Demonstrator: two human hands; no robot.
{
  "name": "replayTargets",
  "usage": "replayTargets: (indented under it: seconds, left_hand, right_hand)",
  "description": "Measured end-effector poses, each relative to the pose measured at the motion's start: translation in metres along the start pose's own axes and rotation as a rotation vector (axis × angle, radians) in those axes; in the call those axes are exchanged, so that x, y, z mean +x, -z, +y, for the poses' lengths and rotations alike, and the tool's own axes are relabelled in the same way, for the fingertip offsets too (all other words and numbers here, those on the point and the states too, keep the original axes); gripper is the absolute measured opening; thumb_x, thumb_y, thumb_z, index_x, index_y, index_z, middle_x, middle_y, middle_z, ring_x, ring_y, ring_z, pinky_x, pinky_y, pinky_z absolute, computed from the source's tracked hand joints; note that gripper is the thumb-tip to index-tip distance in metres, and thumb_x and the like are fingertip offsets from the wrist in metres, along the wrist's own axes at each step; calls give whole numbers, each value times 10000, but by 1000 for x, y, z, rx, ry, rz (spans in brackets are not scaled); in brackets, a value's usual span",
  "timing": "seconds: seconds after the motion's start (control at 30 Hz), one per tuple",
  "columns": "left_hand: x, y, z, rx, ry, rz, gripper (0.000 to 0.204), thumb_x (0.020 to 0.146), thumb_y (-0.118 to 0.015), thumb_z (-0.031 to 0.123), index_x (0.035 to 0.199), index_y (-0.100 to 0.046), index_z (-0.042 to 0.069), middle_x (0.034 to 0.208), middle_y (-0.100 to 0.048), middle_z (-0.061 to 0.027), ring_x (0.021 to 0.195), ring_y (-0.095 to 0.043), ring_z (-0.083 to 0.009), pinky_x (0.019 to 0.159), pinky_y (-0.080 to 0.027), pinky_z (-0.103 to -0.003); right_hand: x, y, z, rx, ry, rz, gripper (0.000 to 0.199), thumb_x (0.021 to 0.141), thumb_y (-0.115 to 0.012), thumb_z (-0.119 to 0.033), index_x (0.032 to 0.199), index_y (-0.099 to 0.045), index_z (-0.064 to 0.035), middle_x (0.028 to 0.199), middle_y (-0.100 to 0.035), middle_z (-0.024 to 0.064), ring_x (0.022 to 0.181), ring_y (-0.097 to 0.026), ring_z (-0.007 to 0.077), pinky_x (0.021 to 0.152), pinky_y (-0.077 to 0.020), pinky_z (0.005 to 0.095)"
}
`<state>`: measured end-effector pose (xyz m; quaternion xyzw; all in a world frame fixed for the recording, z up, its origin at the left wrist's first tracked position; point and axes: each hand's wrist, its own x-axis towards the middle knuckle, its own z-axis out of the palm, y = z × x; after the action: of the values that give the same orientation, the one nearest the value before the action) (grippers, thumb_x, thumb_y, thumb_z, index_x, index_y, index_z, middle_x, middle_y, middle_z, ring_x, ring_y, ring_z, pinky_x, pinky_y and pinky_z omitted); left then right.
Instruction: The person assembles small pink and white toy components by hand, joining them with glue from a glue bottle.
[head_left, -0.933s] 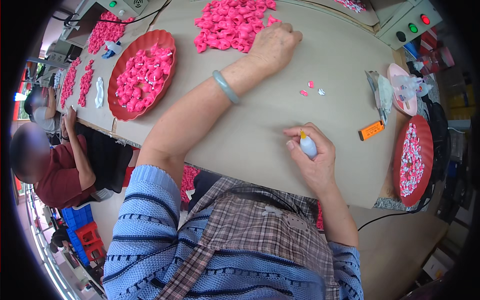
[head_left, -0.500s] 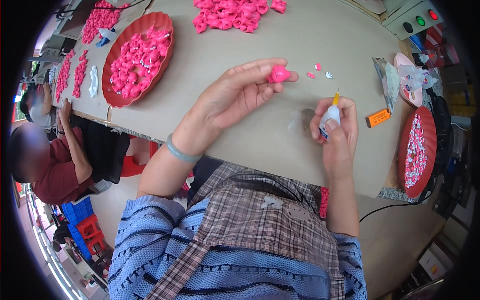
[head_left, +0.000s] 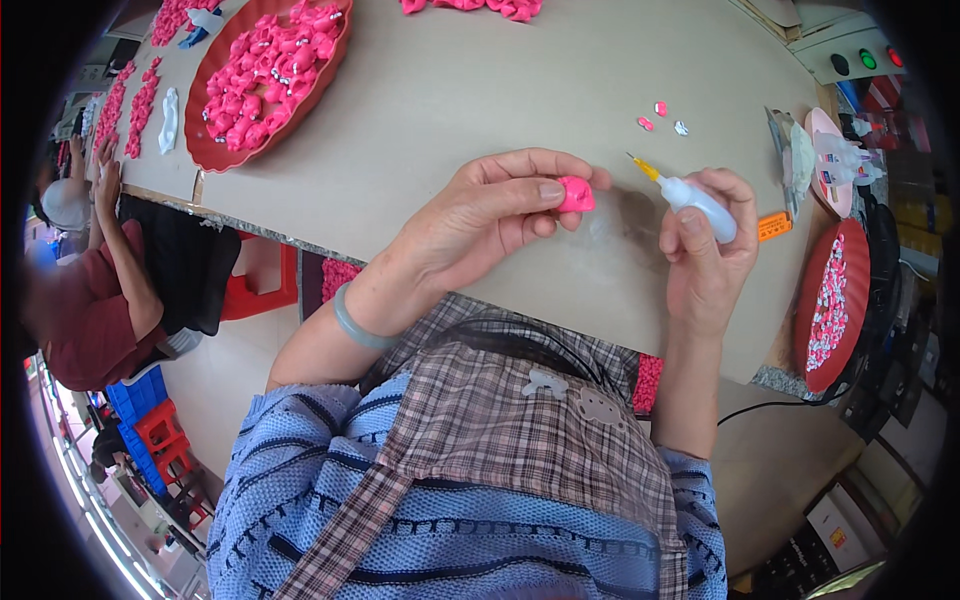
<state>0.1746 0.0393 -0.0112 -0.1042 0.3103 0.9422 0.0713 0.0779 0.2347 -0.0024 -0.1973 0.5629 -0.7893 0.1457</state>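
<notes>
The grey-tan tabletop point(head_left: 420, 110) fills most of the view, and at its left side sits a person in a dark red top point(head_left: 95, 340). A scalloped red tray point(head_left: 222, 160) near the upper left holds many glossy pink figures. Near the right edge stands a narrower red dish point(head_left: 857, 290) full of tiny pink and white bits.

The left hand point(head_left: 480, 215) is over the tabletop, thumb and fingers clamped on a pink piece. The right hand point(head_left: 710, 250) has its fingers wrapped around a squeeze bottle. Beyond it lies a pale pink dish point(head_left: 822, 122) with small bottles in it.

The squeeze bottle point(head_left: 700, 208) is whitish and tilted, its yellow nozzle point(head_left: 648, 170) angled up and left. An orange box point(head_left: 774, 227) lies just beside the right hand. The pink piece point(head_left: 575, 194) sits at the left fingertips, apart from the nozzle. Smallest are three flat pieces point(head_left: 645, 124) on the tabletop, two pink and one silvery white.
</notes>
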Motion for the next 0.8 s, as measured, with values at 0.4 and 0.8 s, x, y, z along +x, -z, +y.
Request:
replayTargets:
  seconds: [0.4, 0.8]
  left_hand:
    - [3, 3, -6, -25, -44, 25, 258, 910, -517, 37, 1158, -550, -26, 1088, -617, -176, 904, -634, -156, 797, -536, -224]
    - [5, -1, -11, 109, -93, 22, 251, 919, -523, 72, 1139, -572, -39, 970, -628, -103, 860, -640, -161, 758, -542, -235]
  right_hand:
    - [0, -7, -6, -111, 61, 82, 298, 859, -632, -43, 1127, -516, 17, 950, -634, 157, 585, -560, 106, 483, -412, 195]
    - [-9, -9, 1, -357, 325, 74, 361, 943, -543, -268, 1148, -514, 28, 856, -645, 168, 577, -573, 120, 482, -414, 198]
